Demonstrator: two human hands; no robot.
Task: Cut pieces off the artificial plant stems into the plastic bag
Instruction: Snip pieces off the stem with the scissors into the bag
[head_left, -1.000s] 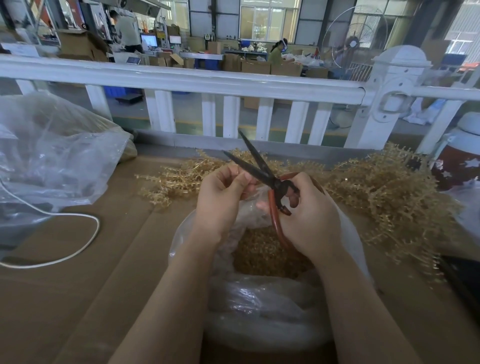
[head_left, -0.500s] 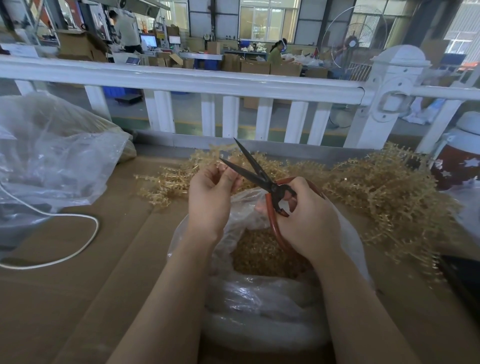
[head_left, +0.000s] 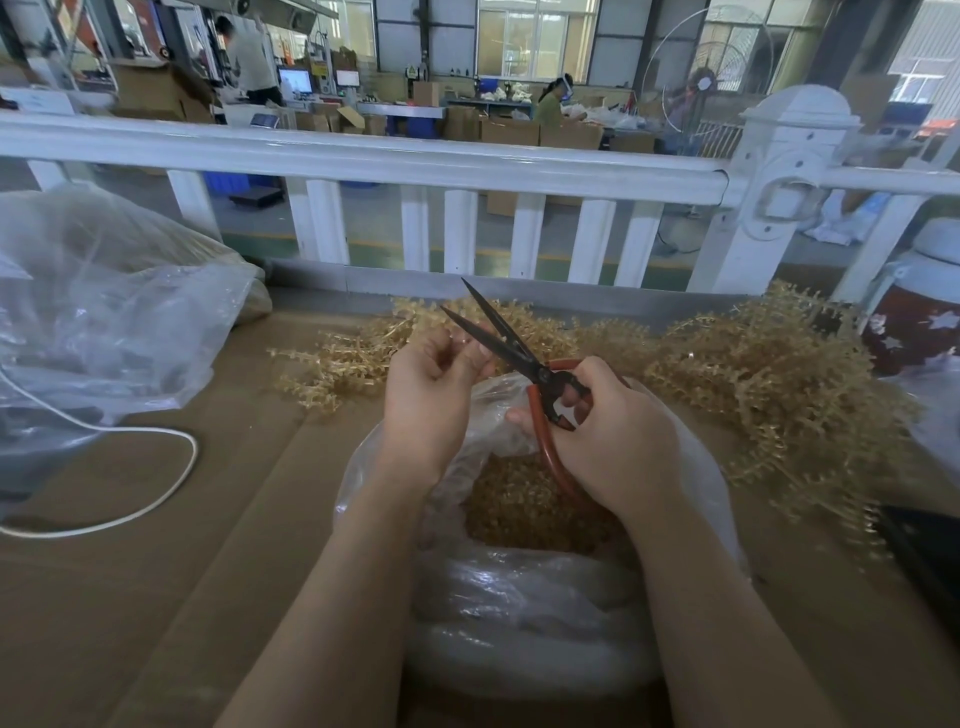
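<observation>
Over the open plastic bag (head_left: 524, 618) at the table's (head_left: 156, 597) near edge, the right hand (head_left: 618, 441) grips the red handles of the scissors (head_left: 519, 358), blades parted. The left hand (head_left: 431, 395) curls its fingertips around what seems a small stem piece beside the blades. Artificial plant stems (head_left: 769, 384) lie heaped along the far edge.

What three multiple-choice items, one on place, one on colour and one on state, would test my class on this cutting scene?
1. Where does the plastic bag sit?
A. under both hands
B. on the railing
C. beside the white cable

2. What colour are the scissors' handles?
A. blue
B. red
C. yellow

3. How do the scissor blades stand?
A. closed
B. parted
C. hidden

Key: 1 A, the left hand and right hand work above its mouth; 2 B, red loops show at the right hand; 3 B, the tips stand apart.
</observation>
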